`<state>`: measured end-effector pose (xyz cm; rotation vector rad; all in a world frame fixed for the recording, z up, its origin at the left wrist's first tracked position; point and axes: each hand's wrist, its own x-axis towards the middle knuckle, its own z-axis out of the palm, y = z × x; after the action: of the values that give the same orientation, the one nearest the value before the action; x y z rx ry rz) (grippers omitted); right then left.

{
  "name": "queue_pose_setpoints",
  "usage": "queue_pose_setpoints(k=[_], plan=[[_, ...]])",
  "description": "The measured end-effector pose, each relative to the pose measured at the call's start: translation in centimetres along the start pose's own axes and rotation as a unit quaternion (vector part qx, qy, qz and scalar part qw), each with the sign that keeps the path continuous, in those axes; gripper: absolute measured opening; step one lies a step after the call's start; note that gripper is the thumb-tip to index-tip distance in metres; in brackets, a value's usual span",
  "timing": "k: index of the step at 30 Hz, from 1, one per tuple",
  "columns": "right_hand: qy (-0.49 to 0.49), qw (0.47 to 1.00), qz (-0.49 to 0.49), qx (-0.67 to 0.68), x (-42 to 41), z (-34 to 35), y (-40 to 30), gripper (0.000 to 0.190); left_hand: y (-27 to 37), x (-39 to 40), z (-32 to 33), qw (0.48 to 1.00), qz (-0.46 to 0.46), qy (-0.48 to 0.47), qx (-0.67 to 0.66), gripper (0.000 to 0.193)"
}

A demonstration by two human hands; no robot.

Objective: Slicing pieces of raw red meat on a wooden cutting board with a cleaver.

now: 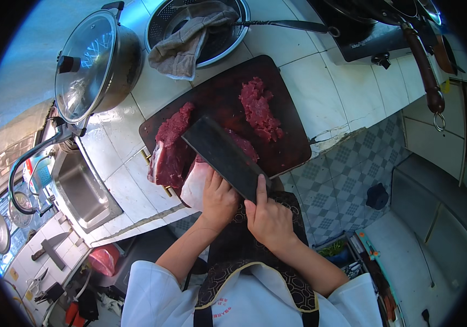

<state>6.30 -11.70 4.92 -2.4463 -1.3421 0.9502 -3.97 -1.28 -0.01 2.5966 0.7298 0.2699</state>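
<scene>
My right hand [270, 218] grips a dark cleaver [225, 155], its index finger laid along the blade, the handle hidden. The blade lies tilted over a large piece of raw red meat [241, 145] with a pale fatty side [194, 186]. Against that piece's near end, my left hand [220, 200] presses with bent fingers, close to the blade. Another chunk of red meat [172, 159] sits to the left, at the edge of the dark cutting board [217, 90]. Chopped or sliced red meat [260, 110] forms a strip on the board's right half.
A lidded pot [123, 61] and a metal basin [243, 45] with a cloth [188, 45] and a dark-handled utensil [294, 26] stand beyond the board. At left is a steel sink [82, 188] with a faucet [17, 171]; a cooktop [364, 45] with a pan handle [425, 69] is at upper right.
</scene>
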Motion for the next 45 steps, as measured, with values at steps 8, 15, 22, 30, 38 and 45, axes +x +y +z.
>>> queue_pose_setpoints(k=[8,15,22,30,38,45], plan=[[-0.024,0.998,0.049,0.016,-4.3,0.1,1.6,0.068,0.0,0.2,-0.3,0.999,0.022,-0.009,0.033,0.040],[-0.033,0.996,0.082,-0.005,-2.6,-0.1,0.6,0.060,0.1,0.2,-0.1,0.999,0.019,-0.018,0.043,0.041],[-0.032,0.997,0.075,0.018,0.1,0.1,-0.4,0.061,0.3,0.3,-0.2,0.998,0.015,-0.003,0.062,0.039],[-0.062,0.990,0.119,0.048,-3.1,-1.0,1.3,0.052,0.6,0.8,-0.4,0.997,0.013,-0.003,0.076,0.037],[-0.086,0.990,0.091,0.062,-2.5,-1.9,2.9,0.048,0.5,1.0,-0.5,0.996,0.001,-0.011,0.092,0.046],[-0.040,0.997,0.051,0.047,5.0,-2.5,-0.6,0.049,0.4,0.6,-0.2,0.996,0.001,-0.021,0.090,0.048]])
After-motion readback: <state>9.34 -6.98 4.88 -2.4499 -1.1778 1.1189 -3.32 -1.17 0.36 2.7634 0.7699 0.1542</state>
